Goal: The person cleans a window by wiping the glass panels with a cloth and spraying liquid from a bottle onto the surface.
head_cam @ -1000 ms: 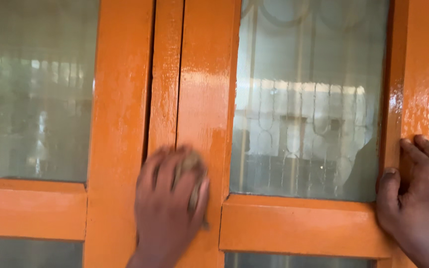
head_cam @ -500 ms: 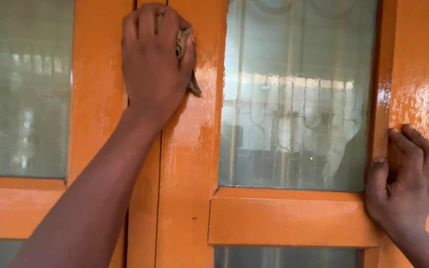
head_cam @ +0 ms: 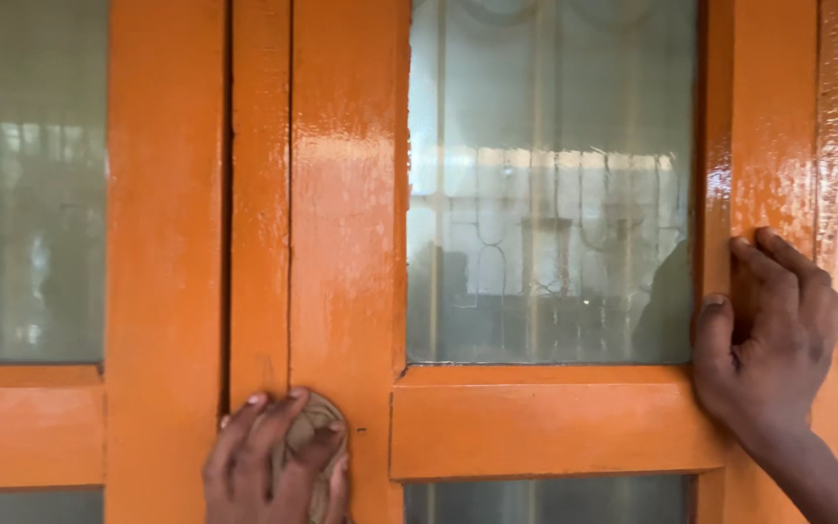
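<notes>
My left hand [head_cam: 273, 461] presses a small brownish rag [head_cam: 312, 432] against the glossy orange wooden window frame [head_cam: 341, 243], low on the middle upright. The rag shows between my fingers. My right hand [head_cam: 768, 340] rests with curled fingers on the right upright of the same frame, thumb at the edge of the frosted glass pane [head_cam: 550, 184]. It holds nothing.
A second frosted pane [head_cam: 26, 184] sits at the left behind another orange upright. A horizontal orange rail [head_cam: 545, 427] runs below the main pane, with more glass under it. Reflections of a grille show in the glass.
My left hand with the rag went from low on the middle upright up to the top, then back down to the bottom. My right hand stayed on the right upright.
</notes>
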